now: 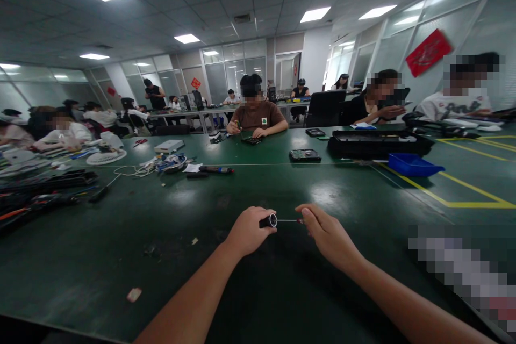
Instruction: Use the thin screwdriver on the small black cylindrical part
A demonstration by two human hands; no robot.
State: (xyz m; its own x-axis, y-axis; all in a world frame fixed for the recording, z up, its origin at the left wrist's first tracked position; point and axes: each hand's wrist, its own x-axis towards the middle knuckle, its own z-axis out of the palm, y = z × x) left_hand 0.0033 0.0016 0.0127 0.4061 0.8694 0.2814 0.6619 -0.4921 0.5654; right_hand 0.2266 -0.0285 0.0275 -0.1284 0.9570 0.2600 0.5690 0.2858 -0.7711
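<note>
Above the green tabletop (193, 279), my left hand (245, 232) is closed around a small black cylinder (269, 221) with a silver ring at its end. My right hand (332, 239) grips a screwdriver (287, 220), its handle mostly hidden by the fingers and a bit of dark red showing. The thin metal shaft points left and meets the ringed end of the cylinder; whether it touches or goes inside cannot be made out. Both hands are held near the middle of the table.
Across the table a person (261, 117) works on a dark part. Ahead lie a hard drive (305, 156), a long black tray (379, 146) and a blue bin (415, 165). Toward the left are bundled cables (171, 163), a white box (169, 145) and a dark pen-shaped tool (217, 170).
</note>
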